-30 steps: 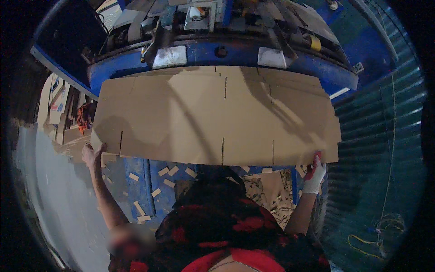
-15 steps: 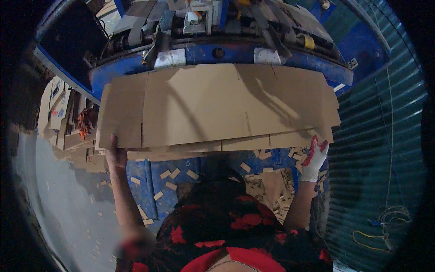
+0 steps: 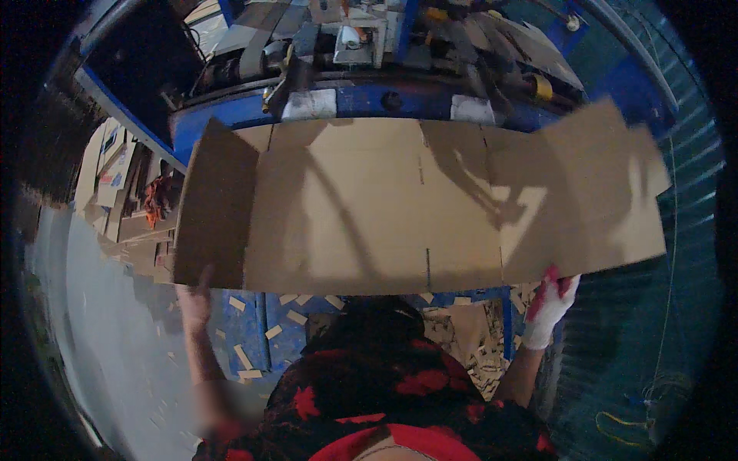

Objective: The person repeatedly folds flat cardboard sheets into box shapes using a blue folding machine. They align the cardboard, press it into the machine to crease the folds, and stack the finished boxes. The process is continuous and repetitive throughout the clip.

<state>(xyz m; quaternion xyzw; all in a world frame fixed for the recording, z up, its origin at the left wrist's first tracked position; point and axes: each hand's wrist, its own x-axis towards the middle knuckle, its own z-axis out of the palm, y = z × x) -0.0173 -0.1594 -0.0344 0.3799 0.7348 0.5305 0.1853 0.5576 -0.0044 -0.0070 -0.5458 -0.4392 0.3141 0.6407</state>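
Observation:
A wide brown cardboard sheet (image 3: 369, 215) spans the space before me, creased and slotted, with both end panels tilted up. Bare, my left hand (image 3: 194, 301) grips its near left edge, thumb on top and fingers hidden below. My right hand (image 3: 552, 303), in a white glove with red fingertips, closes on the near edge at the right. The far edge of the sheet lies along the blue front beam (image 3: 361, 104) of a machine. Any sheets underneath are hidden.
Rollers and belts of the machine (image 3: 300, 46) lie beyond the beam. Stacked cardboard (image 3: 127, 192) with an orange cloth (image 3: 158, 201) stands at left. Cardboard scraps (image 3: 273, 332) litter the blue surface and floor below. A corrugated green wall (image 3: 638, 307) rises at right.
The top cardboard sheet has come up and nearer to me in both hands, and its end panels have bent upward. My hands have moved closer to me. The whole view has shifted slightly.

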